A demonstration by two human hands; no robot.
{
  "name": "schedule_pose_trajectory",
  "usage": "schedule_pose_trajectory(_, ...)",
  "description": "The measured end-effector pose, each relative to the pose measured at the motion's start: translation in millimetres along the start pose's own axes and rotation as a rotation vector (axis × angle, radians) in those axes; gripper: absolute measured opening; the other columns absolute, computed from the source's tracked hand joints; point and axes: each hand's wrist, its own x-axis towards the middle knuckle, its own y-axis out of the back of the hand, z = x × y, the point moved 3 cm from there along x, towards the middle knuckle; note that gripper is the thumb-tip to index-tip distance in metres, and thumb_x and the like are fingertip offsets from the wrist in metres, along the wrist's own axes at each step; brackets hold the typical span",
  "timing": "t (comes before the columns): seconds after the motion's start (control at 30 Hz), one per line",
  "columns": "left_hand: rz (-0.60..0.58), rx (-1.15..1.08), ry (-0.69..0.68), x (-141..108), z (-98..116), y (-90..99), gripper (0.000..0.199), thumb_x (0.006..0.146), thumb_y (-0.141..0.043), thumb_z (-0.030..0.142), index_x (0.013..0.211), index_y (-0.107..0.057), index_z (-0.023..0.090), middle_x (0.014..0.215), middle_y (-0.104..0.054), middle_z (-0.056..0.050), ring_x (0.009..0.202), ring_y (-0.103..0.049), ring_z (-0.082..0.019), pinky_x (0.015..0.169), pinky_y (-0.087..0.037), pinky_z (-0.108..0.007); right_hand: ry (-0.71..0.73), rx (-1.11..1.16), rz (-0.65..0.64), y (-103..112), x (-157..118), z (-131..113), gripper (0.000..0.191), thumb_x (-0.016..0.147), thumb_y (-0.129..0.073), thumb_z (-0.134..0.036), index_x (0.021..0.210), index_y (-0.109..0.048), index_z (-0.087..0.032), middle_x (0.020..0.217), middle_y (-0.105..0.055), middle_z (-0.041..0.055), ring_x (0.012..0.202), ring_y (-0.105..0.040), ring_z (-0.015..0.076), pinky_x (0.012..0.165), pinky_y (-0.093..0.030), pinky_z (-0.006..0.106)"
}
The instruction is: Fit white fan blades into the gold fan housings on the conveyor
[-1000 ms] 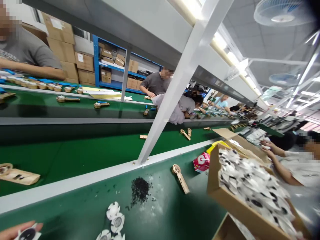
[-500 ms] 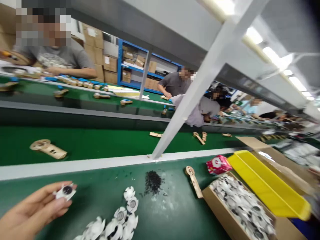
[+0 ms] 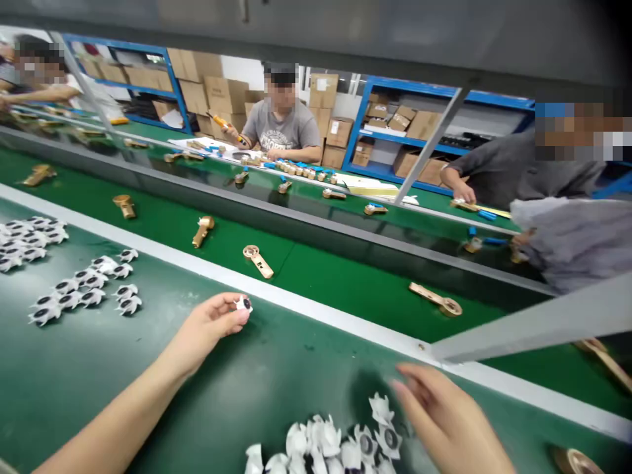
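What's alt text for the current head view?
A person's left hand holds a small white bladed piece over a green worktop; the right hand is open beside a cluster of similar pieces. Beyond, tan handle-shaped parts lie along a green strip, with co-workers farther back.

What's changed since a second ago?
The view swung left: the box left the frame, and the fan rows came in. The left hand moved forward, toward the rail. The right hand came into view beside the pile, with nothing visible in its grip. Unchanged: the left hand holds a white fan.
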Motion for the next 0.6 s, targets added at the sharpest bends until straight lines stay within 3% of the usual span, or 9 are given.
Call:
schedule_pose_trajectory(0.1,-0.037,-0.067,-0.023,-1.8,-3.0,-2.0,0.034,0.072,-0.084,0.03,0.099,-0.069,0.017,0.084,-0.069,-0.002,0.072,-0.061,-0.01,0.072,-0.05,-0.021,0.096,-0.053,-0.154,-47.9,107.0,-76.0,0.023,0.094,-0.057,-0.033,0.106,-0.067,-0.016,0.097,-0.069,0.0081,0.086,-0.067,0.0189,0.082,-0.055,0.035)
schedule_pose_trajectory(0.17,-0.059,-0.115,-0.051,-5.4,-1.1,-2.5,0.035,0.07,-0.085,0.03,0.098,-0.069,0.016,0.084,-0.069,-0.002,0.069,-0.059,-0.009,0.07,-0.049,-0.021,0.14,-0.087,-0.245,-88.3,167.1,-127.5,0.033,0.094,-0.061,-0.037,0.12,-0.061,-0.016,0.114,-0.065,0.0079,0.098,-0.065,0.0197,0.087,-0.055,0.041)
schedule_pose_trajectory(0.3,-0.076,-0.19,-0.102,-11.8,4.9,1.4,0.035,0.07,-0.084,0.036,0.097,-0.069,0.018,0.086,-0.068,-0.002,0.067,-0.057,-0.009,0.068,-0.049,-0.021,0.128,-0.15,-0.33,-152.8,240.5,-209.5,0.037,0.095,-0.06,-0.04,0.125,-0.058,-0.016,0.123,-0.061,0.0093,0.103,-0.064,0.0214,0.087,-0.055,0.043)
schedule_pose_trajectory(0.43,-0.103,-0.23,-0.093,-15.4,7.6,2.9,0.031,0.073,-0.083,0.033,0.097,-0.071,0.019,0.085,-0.068,-0.002,0.068,-0.058,-0.008,0.068,-0.049,-0.019,0.159,-0.163,-0.35,-177.8,250.4,-253.1,0.036,0.095,-0.06,-0.038,0.125,-0.058,-0.016,0.123,-0.061,0.0092,0.104,-0.063,0.0218,0.088,-0.055,0.044)
schedule_pose_trajectory(0.6,-0.163,-0.251,-0.076,-23.3,10.6,1.0,0.029,0.071,-0.084,0.03,0.095,-0.072,0.02,0.084,-0.07,-0.003,0.064,-0.058,-0.008,0.062,-0.049,-0.017,0.186,-0.117,-0.432,-194.0,197.5,-285.1,0.036,0.096,-0.059,-0.037,0.125,-0.057,-0.016,0.117,-0.064,0.0082,0.097,-0.065,0.0195,0.083,-0.056,0.04)
